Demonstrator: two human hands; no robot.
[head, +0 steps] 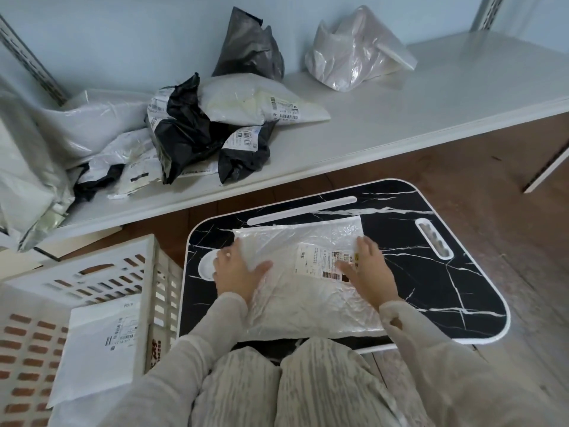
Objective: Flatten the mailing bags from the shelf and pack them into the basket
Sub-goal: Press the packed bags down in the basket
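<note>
On lap table, flat hands pressing mailing bag

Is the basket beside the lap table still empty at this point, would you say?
No, a flattened white mailing bag with a printed label already lies inside the basket.

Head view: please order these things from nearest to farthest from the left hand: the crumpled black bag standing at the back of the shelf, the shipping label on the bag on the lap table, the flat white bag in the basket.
From the left hand:
1. Shipping label, just to its right on the lap table bag.
2. Flat white bag, lower left, in the basket.
3. Crumpled black bag, far up against the shelf wall.
</note>
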